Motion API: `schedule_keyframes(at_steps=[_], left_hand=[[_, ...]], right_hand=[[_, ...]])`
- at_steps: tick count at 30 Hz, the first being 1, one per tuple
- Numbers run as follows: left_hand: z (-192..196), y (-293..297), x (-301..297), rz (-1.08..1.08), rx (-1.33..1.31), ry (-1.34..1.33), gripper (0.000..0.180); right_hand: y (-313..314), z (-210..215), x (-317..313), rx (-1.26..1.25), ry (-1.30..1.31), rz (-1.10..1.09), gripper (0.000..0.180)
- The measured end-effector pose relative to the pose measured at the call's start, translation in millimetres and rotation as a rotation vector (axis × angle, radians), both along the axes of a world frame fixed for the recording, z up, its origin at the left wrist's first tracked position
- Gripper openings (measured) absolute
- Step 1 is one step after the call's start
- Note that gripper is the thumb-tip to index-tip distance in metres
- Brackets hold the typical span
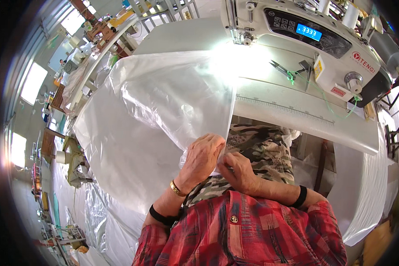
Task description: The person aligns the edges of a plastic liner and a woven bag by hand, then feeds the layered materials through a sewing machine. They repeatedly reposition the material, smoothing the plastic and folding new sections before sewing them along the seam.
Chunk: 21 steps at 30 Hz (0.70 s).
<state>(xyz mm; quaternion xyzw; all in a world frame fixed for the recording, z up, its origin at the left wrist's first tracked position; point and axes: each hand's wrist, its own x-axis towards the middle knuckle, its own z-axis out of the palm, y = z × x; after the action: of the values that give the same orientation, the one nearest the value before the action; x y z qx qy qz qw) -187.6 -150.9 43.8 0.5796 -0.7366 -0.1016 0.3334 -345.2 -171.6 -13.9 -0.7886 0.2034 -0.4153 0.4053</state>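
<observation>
1. The translucent plastic sheet [133, 146] is lying partly across the surface [292, 99] and draping toward the person's lap.
2. The left hand [202, 155] is pinching the sheet's right edge, its fingers curling closed.
3. The right hand [240, 172] is gripping that edge just beside it, fingers bending tightly together.
4. Beyond both, the sewing machine [257, 26] is standing on the surface, light glowing beneath its head.

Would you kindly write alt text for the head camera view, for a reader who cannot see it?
The wearer's left hand and right hand hold the edge of a large translucent plastic sheet. It spreads leftward over part of a pale table that bears a white sewing machine. The wearer's red plaid shirt shows at the bottom.
</observation>
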Motion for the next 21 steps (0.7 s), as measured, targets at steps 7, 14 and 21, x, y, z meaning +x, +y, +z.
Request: schedule_keyframes(at_steps=[7, 14, 21], left_hand=[[-8.8, 4.1, 11.0, 0.021, 0.173, 0.31, 0.012], [13.3, 14.6, 13.3, 0.107, 0.135, 0.244, 0.009], [22.5, 28.4, -1.4, 0.176, -0.096, -0.016, 0.035]], right_hand=[[-13.7, 4.0, 10.4, -0.351, 0.104, 0.048, 0.016], [-108.5, 48.0, -15.2, -0.663, 0.446, 0.007, 0.018], [-217.8, 68.1, 17.4, -0.706, 0.655, -0.154, 0.028]])
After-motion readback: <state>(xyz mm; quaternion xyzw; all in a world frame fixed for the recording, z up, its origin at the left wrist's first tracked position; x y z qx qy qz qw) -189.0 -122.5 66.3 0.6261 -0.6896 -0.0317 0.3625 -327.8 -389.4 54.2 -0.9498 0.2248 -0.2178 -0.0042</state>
